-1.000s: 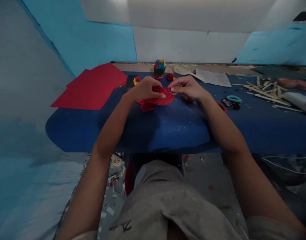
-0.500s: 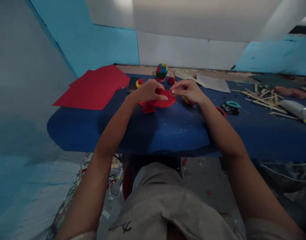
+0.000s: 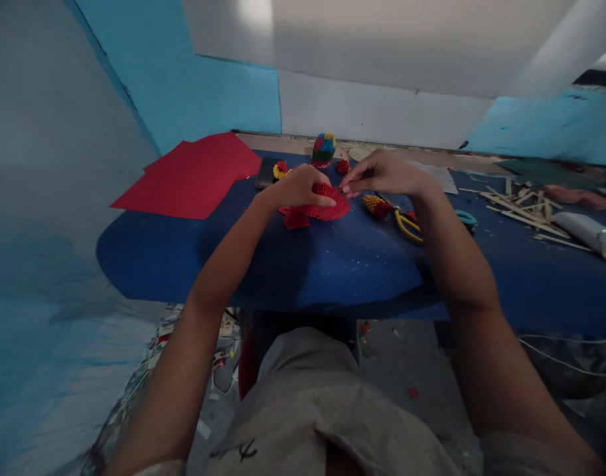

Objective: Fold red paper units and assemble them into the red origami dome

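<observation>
My left hand (image 3: 305, 185) is closed on the left side of a red ring-shaped piece of folded, pleated paper (image 3: 332, 208), with the thumb along its upper edge. At the piece's right rim, my right hand (image 3: 369, 177) pinches with thumb and fingertips together; what lies between them is too small to make out. Below the left hand lies a small piece of red paper (image 3: 297, 219). Right of the pleated piece is a yellow and red folded-paper cone (image 3: 377, 205), beside yellow-handled scissors (image 3: 406, 228) partly behind my right forearm.
Large red sheets (image 3: 188, 178) lie at the left of the blue table (image 3: 149, 258). A multicoloured paper vase (image 3: 324, 151), a dark phone-like object (image 3: 265, 173) and small red-yellow pieces (image 3: 280, 169) stand behind. Thin wooden sticks (image 3: 523, 206) and a white roll (image 3: 587, 231) lie right.
My right hand has lifted slightly and its wrist has shifted right, uncovering the cone and the yellow scissor handles. The left hand still holds the red pleated piece. The view has shifted slightly.
</observation>
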`<state>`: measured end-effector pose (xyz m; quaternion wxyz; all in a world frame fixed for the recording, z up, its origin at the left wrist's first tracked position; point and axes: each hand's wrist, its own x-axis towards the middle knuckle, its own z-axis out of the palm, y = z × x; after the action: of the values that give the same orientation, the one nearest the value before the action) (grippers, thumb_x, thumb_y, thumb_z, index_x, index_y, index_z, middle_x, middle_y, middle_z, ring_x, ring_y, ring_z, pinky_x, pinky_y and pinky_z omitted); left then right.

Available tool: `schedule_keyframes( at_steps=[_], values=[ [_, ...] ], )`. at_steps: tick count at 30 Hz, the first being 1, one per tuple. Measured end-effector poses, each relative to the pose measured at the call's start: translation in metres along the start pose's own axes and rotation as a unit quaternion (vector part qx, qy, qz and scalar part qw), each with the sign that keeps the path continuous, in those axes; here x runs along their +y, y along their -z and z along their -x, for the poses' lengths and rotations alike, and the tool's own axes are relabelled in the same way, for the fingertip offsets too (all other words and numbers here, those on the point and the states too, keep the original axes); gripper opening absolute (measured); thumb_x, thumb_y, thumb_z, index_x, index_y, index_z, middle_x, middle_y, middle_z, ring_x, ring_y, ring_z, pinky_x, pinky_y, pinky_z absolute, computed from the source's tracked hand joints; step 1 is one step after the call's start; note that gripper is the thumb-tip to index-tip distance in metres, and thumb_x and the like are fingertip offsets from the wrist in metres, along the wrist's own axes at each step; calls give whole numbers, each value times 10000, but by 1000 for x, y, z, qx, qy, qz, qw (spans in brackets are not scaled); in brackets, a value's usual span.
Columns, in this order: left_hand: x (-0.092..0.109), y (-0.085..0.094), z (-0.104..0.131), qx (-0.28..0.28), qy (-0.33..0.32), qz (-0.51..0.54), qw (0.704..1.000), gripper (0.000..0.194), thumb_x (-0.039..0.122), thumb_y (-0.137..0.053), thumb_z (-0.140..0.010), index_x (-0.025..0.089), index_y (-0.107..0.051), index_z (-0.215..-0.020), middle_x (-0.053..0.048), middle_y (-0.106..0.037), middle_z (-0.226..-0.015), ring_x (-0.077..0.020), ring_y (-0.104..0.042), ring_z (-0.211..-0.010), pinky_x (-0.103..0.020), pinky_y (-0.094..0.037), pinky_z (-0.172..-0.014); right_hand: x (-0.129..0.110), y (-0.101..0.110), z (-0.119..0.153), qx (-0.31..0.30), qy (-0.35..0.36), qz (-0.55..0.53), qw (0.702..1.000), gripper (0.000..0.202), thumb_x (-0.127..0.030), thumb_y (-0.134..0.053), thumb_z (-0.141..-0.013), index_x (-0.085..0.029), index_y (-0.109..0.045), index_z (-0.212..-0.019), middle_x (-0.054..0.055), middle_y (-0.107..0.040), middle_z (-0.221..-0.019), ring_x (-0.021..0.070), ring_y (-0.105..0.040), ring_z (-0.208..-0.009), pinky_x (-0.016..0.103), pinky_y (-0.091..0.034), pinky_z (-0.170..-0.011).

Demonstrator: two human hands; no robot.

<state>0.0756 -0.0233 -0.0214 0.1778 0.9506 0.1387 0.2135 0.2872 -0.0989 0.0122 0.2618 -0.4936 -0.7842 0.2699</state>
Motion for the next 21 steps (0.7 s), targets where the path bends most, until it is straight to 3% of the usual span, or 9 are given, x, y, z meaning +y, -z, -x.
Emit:
schedule_keyframes(
  at_steps=[6,11,15,21],
  values=[
    [2,1,1,-4,8,1,1000,302,369,-693,-769,127,-607,-610,48,-369,-522,-86,-308,-548,-275,-235,-578,-5,-4,3,2,17,-17,1000,132,-322,-770,-704,-242,-771,-809,-26,-736,-697,129,-663,-674,258,-531,-657],
    [-1,2,3,1,2,41,999,257,361,-658,-791,143,-648,-655,33,-441,-551,-91,-315,-586,-285,-246,-570,7,-25,3,103,30,-120,987,213,-373,-825,-631,-232,-752,-772,-28,-709,-681,105,-629,-636,235,-524,-623],
    [-1,2,3,26,1,60,998,226,339,-659,-759,126,-664,-683,40,-423,-541,-88,-336,-570,-273,-246,-569,24,-42,0,200,6,-232,952,264,-406,-846,-616,-227,-709,-752,-24,-684,-657,110,-638,-637,241,-550,-628],
    [-1,0,1,55,6,49,997,189,296,-690,-736,108,-691,-738,31,-469,-560,-95,-363,-610,-276,-263,-588,30,-48,-1,213,-15,-286,934,353,-455,-866,-569,-222,-705,-778,-29,-687,-678,91,-638,-633,213,-551,-618]
  ],
)
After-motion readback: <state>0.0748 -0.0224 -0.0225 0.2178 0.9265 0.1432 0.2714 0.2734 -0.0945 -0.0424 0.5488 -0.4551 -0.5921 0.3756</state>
